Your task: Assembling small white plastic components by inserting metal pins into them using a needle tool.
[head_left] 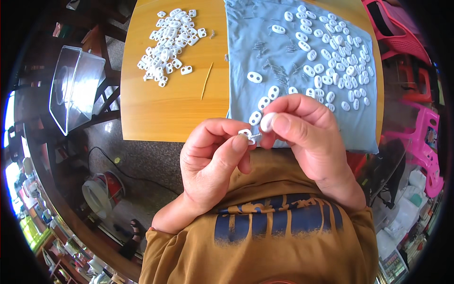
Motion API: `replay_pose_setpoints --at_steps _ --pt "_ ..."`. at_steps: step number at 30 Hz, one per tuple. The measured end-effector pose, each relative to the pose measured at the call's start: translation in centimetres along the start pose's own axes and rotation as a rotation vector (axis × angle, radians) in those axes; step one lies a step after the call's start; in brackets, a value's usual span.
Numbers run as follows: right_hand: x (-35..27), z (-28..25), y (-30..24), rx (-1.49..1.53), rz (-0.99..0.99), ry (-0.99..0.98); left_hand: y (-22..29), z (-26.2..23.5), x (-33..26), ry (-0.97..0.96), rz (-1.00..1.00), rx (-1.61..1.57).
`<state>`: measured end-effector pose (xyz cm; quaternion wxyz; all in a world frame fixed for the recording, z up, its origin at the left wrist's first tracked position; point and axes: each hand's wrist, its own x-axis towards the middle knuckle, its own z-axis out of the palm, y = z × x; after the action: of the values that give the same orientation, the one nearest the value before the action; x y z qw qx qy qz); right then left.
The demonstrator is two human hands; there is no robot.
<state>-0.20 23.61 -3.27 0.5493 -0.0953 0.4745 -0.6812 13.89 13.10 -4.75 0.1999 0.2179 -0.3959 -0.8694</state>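
Note:
My left hand [205,163] pinches a small white plastic piece with two holes [244,133] between thumb and fingers. A small metal spring [256,136] sticks out of it toward the right. Close beside it, my right hand [312,132] grips a rounded white oval piece [267,122] between thumb and fingers, its far side hidden. Both hands are over the table's near edge. Just beyond them, several white two-holed ovals [255,118] lie on a light blue cloth [243,47]. Loose metal springs [278,75] are scattered on the cloth farther back.
A heap of squarish white two-holed pieces [172,42] lies on the wooden table [161,113] at left, near a thin yellow stick [206,81]. Many white ovals [347,61] spread over the cloth at right. A clear plastic bin [75,90] stands left; a pink stool [423,142] stands right.

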Motion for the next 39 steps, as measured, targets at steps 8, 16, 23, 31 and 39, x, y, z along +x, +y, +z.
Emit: replay_pose_setpoints --at_steps 8,16,23,31,39 --pt "1.0 1.3 0.0 0.130 0.049 0.167 -0.6 0.1 0.7 -0.007 0.081 0.034" --pt "0.9 1.9 0.3 0.046 0.010 0.218 -1.1 0.0 1.1 0.063 0.124 0.036" --pt "0.7 1.8 1.2 0.031 -0.194 0.143 -1.2 0.2 1.3 0.119 0.111 0.032" --pt "1.0 1.4 2.6 -0.477 -0.693 0.160 -1.6 0.3 1.4 0.069 0.179 0.027" --pt "1.0 1.5 3.0 -0.518 -0.726 0.207 -1.9 0.6 1.3 0.042 0.229 0.054"
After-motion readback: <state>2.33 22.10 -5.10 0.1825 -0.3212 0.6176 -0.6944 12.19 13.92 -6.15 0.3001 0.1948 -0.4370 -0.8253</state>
